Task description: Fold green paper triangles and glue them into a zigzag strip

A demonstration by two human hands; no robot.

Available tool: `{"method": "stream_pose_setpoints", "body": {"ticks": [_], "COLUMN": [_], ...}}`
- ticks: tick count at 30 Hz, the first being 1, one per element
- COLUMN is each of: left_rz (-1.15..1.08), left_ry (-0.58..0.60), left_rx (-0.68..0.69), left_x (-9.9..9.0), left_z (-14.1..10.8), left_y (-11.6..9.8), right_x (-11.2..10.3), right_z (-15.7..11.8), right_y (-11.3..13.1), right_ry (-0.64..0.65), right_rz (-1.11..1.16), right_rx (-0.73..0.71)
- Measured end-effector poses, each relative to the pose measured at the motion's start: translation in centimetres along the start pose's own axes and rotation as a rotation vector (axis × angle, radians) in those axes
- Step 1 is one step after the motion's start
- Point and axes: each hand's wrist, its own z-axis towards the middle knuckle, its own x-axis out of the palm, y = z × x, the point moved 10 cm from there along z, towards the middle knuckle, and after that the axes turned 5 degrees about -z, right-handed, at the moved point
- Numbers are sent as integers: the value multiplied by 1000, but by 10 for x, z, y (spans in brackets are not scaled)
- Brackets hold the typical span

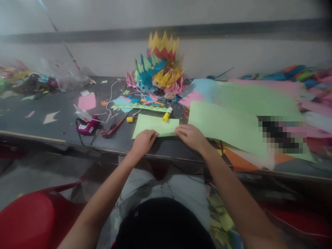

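Observation:
A light green sheet of paper (155, 125) lies at the table's front edge, with a narrow band along its near side that looks folded. My left hand (145, 140) pinches that near edge toward its left end. At the right end of the same edge, the fingers of my right hand (190, 135) are closed on the paper. A yellow glue stick (166, 116) rests uncapped across the sheet's far edge. Its yellow cap (130, 119) sits just left of the sheet. Behind lies a green paper strip (141, 108) with a zigzag edge.
Red-handled scissors (114, 128) and a purple device (88, 126) with a cord lie to the left. A spiky multicoloured paper model (158, 71) stands against the wall. Large green sheets (220, 121) cover the right side. A red chair (28, 221) is at lower left.

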Motion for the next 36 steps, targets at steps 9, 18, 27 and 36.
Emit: {"method": "stream_pose_setpoints", "body": {"ticks": [9,18,27,36], "left_rz": [20,1,-8,3], "left_ry": [8,-1,-5,-11], "left_rx": [-15,7,16,17], "left_x": [2,0,1,0], "left_z": [1,0,0,0], "left_y": [2,0,-1,0], "right_x": [-24,-6,-10,-31], "right_z": [-9,-2,-3,-9], "right_y": [-23,-12,4,-19], "right_ry": [-286,-95,-96,-344], "right_rz": [264,65,-77,131], "right_rx": [208,54,-89,133]}}
